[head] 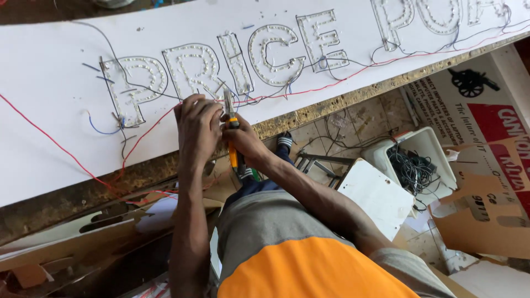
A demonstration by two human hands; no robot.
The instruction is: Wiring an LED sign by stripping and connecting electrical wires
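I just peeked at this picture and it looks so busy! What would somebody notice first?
First come the big outlined letters studded with tiny white bulbs, running across the white board at the top. Next, in the middle, the left hand and right hand meet at the board's edge, the right one gripping orange-handled pliers. A long red wire trails over the board on the left.

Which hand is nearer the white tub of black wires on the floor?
Right. The right hand on the orange-handled pliers is on the side of the tub; the left hand is beyond it.
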